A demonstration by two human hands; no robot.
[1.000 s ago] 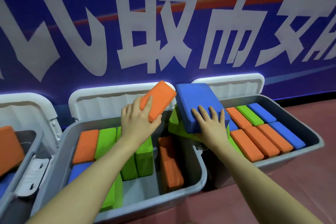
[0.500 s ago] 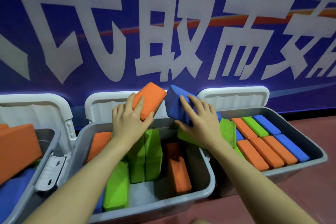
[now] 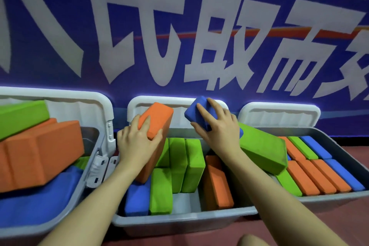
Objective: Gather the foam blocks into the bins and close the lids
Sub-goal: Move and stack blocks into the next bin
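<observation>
Hands first: left hand [image 3: 137,142] grips an orange block [image 3: 154,124] by its end; right hand [image 3: 217,130] clasps a blue block [image 3: 196,113]. Both hang over the middle bin [image 3: 179,219], which is part filled with blocks on edge. I'd turn each block upright and slot it into the gap beside the green blocks [image 3: 185,164], not drop it flat. A loose green block [image 3: 263,150] straddles toward the right bin [image 3: 339,195]. Lids stand open. Reddish floor [image 3: 329,223]; blue lettered wall banner [image 3: 179,26] behind.
</observation>
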